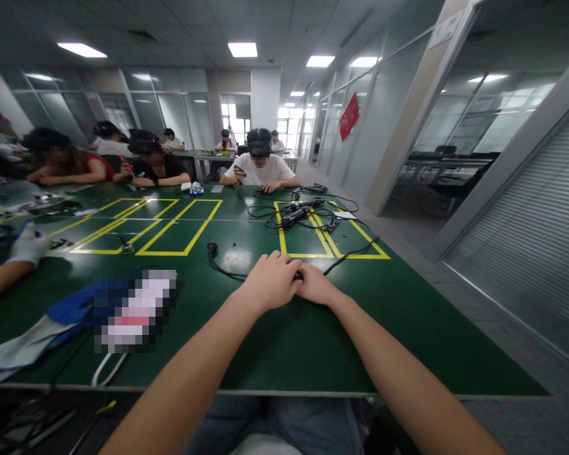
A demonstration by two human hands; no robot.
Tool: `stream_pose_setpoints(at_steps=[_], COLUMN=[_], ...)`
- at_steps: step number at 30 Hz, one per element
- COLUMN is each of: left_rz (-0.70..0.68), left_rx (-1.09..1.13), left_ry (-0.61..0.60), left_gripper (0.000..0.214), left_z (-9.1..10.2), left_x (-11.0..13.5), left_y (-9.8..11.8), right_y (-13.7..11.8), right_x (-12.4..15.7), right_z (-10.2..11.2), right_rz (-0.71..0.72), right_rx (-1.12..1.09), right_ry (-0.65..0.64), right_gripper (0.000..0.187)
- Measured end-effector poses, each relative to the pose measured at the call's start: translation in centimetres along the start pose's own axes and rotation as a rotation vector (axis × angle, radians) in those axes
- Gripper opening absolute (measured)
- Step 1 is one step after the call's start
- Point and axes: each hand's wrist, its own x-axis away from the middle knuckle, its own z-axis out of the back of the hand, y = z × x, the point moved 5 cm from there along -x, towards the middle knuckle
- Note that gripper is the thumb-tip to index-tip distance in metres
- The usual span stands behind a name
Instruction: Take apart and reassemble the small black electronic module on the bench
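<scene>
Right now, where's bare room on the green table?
The table between the right forearm and the right edge; also between that forearm and the left forearm, above the near edge. Crowded: ahead, tangled black cords; at left, a blue-and-white cloth.

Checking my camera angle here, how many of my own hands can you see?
2: your left hand and your right hand, close together on the black cord at the green table. Parts of both are tucked out of sight.
</scene>
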Motion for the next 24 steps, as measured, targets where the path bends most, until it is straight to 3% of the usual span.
stream_pose_setpoints(at_steps=[3,7,10,14,24], left_rz=[0.022,0.009,0.04,0.095,0.124], left_rx=[0.045,0.162,0.225,0.286,0.301], left_ry=[-0.038,0.069,0.107,0.064,0.072], left_gripper=[0.043,0.039,0.038,0.041,0.037], left_z=[-3.2,-5.3,-6.1,-7.0,-7.3], left_x=[-0.3,0.6,0.6,0.3,0.4], left_y=[-3.0,-4.8,-4.9,-4.7,-4.9], right_y=[0.1,-0.1,-0.3,-0.2,-0.2], right_x=[0.0,0.1,0.2,0.3,0.4], right_z=[0.2,0.3,0.5,0.6,0.5], right_rz=[-0.011,0.009,0.006,-0.017,-0.017], right_rx=[0.001,-0.04,-0.035,-0.031,-0.047], right_ry=[0.015,0.016,0.025,0.014,0.024], right_gripper=[0.033,0.034,0.033,0.032,0.033])
